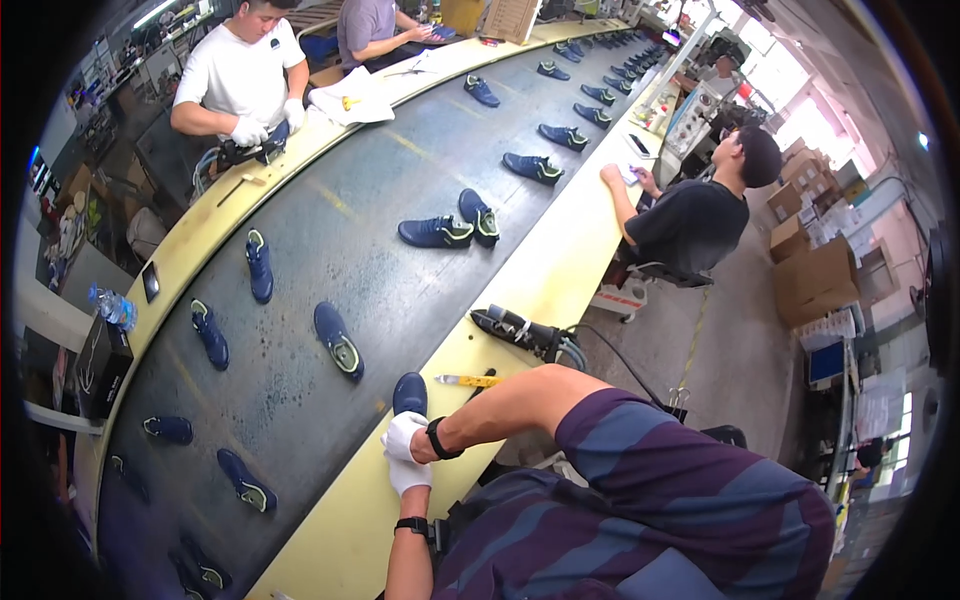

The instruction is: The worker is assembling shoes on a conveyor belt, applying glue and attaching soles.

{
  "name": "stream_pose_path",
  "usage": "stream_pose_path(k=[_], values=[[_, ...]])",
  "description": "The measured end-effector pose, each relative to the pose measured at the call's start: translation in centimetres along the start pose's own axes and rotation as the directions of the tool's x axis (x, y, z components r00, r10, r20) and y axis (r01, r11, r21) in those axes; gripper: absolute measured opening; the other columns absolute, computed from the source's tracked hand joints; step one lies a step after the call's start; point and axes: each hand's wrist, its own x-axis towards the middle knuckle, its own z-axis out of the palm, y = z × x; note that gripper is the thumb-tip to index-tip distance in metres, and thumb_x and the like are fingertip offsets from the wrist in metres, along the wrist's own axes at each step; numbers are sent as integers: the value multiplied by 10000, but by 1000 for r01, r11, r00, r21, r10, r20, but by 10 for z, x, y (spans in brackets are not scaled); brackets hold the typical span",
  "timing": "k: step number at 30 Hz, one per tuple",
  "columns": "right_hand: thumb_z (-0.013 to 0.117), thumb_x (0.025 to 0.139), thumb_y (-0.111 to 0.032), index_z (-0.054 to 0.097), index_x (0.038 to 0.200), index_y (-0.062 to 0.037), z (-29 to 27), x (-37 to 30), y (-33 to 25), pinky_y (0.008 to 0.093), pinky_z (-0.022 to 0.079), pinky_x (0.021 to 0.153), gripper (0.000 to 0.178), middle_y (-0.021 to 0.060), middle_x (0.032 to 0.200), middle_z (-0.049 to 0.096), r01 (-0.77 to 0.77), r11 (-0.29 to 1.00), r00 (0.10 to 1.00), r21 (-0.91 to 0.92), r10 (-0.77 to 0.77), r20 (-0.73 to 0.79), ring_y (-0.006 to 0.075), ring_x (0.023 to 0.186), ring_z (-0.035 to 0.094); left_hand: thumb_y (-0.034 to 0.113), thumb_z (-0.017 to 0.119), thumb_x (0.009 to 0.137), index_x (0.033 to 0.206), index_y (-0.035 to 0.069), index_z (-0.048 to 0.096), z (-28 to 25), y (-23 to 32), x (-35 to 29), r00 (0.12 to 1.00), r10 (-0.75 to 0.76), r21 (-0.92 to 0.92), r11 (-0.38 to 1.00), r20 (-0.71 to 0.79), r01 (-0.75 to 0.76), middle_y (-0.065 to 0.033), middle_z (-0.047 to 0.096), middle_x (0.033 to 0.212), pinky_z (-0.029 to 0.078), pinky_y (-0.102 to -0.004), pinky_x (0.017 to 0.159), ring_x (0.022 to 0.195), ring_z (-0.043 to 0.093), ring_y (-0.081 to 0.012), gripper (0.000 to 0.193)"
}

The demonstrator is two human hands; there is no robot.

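Observation:
A navy blue sneaker (410, 393) is held at the edge of the yellow worktop (330, 510), its toe pointing away from me. My right hand (403, 436), in a white glove, closes around the shoe behind the toe. Just nearer to me, my left hand (410, 475), also gloved in white, is closed at the heel end. Both hands touch, and they cover most of the shoe. Right of the shoe lies a yellow cutter knife (467, 381) on the worktop.
Beyond the worktop a dark conveyor belt (290, 390) carries several navy sneakers, such as one sneaker (340, 342). A black hand-held tool with hoses (520, 331) lies to the right. A person in white (243, 80) stands across the belt; another in black (690, 215) sits ahead at right.

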Motion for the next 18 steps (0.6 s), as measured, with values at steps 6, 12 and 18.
stream_pose_path(k=[6, 12, 18], values=[[511, 987, -319, 734, 874, -3, 20, -9, 24, 490, 612, 699, 402, 259, 891, 745, 21, 971, 992, 236, 9, -123, 421, 732, 739, 338, 611, 986, 1305, 84, 616, -26, 90, 6, 993, -18, 87, 996, 120, 7, -237, 704, 1221, 554, -536, 895, 1135, 685, -429, 407], [575, 934, -96, 503, 1118, -30, 50, -61, 38, 532, 554, 595, 208, 227, 813, 696, 215, 943, 877, 254, -72, -474, 447, 728, 707, 415, 686, 937, 1342, 104, 520, -34, 97, -4, 940, -338, 276, 908, 38, 316, -248, 654, 1285, 558, -566, 916, 1090, 689, -471, 537], [580, 918, -93, 518, 1091, -19, 33, -61, 32, 552, 551, 613, 198, 251, 805, 706, 199, 930, 927, 309, -76, -367, 464, 727, 705, 433, 722, 915, 1335, 112, 519, -39, 83, 0, 917, -379, 321, 889, 122, 325, -251, 656, 1260, 570, -545, 918, 1092, 699, -448, 567]])
